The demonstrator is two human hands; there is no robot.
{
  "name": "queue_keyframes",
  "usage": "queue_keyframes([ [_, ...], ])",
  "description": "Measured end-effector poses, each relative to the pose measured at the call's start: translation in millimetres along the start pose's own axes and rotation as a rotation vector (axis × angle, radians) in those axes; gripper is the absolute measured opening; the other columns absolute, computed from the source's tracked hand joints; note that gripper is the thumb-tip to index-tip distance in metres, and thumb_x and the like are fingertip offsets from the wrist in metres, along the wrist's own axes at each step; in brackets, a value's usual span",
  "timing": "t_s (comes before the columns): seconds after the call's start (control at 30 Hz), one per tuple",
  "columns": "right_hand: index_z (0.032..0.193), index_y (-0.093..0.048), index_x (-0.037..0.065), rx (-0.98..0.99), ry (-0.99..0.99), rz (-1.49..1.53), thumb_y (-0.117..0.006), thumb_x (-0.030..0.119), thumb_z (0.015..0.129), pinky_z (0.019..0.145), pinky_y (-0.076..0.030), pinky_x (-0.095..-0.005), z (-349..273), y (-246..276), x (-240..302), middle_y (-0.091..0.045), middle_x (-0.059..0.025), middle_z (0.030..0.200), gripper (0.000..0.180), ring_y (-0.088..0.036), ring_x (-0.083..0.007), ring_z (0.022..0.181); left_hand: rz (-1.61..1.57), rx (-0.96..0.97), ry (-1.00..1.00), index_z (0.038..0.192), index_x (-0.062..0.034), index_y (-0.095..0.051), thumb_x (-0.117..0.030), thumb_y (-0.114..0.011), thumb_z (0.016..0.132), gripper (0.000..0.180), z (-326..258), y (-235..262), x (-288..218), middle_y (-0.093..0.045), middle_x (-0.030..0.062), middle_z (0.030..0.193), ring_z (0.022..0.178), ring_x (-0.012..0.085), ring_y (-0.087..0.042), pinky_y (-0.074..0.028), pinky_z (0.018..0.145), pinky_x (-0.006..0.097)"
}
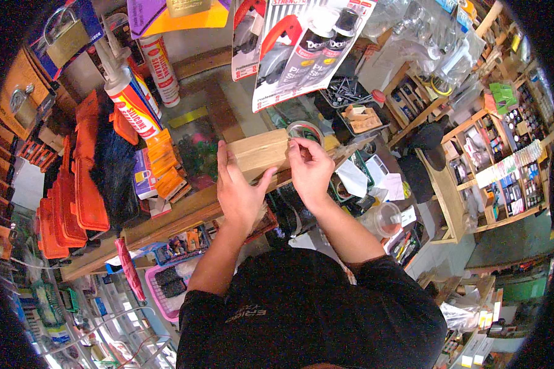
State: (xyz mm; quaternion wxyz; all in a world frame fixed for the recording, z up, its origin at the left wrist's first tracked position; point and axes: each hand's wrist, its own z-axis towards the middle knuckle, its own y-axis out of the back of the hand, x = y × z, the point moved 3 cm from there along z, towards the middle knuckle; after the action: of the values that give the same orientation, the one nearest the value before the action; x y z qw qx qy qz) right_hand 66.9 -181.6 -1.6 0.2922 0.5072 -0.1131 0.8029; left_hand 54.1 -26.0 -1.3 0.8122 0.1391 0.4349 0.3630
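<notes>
A small brown cardboard box [258, 150] is held between my two hands above the counter. My left hand [240, 194] grips its left end and near side, with the thumb along the near edge and the fingers at the end. At the right end, my right hand [312, 172] pinches the box's edge between thumb and fingertips. What exactly lies under those fingertips is too small to make out. The box looks closed along its top, where a seam runs lengthwise.
Blister packs [314, 52] hang just beyond the box. Sealant tubes [132, 101] and orange plastic tools [86, 184] are at the left. A black tray of screws [346, 92] sits to the far right of the box. A wooden counter edge [148, 237] runs below my hands; shelves [492, 166] fill the right.
</notes>
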Motion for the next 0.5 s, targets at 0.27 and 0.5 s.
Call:
queue_keyframes([
  [0.27, 0.091, -0.067, 0.001, 0.064, 0.145, -0.14, -0.066, 0.007, 0.082, 0.056, -0.048, -0.0264, -0.4, 1.9, 18.9, -0.064, -0.0103, 0.08, 0.011, -0.059, -0.0143, 0.064, 0.017, -0.027, -0.026, 0.128, 0.0076, -0.034, -0.036, -0.082, 0.065, 0.09, 0.9, 1.6, -2.0, -0.033, 0.0245, 0.141, 0.121, 0.0408, -0.045, -0.044, 0.096, 0.042],
  [0.5, 0.093, -0.067, 0.002, 0.105, 0.183, -0.132, -0.066, 0.007, 0.082, 0.061, -0.05, -0.0294, -1.2, 0.4, 19.4, -0.063, -0.0118, 0.085, 0.013, -0.062, -0.0212, 0.069, 0.009, -0.035, -0.05, 0.131, 0.0039, -0.031, -0.032, -0.083, 0.066, 0.091, 0.6, 0.7, 0.1, -0.033, 0.0264, 0.141, 0.125, 0.0414, -0.042, -0.042, 0.099, 0.041],
])
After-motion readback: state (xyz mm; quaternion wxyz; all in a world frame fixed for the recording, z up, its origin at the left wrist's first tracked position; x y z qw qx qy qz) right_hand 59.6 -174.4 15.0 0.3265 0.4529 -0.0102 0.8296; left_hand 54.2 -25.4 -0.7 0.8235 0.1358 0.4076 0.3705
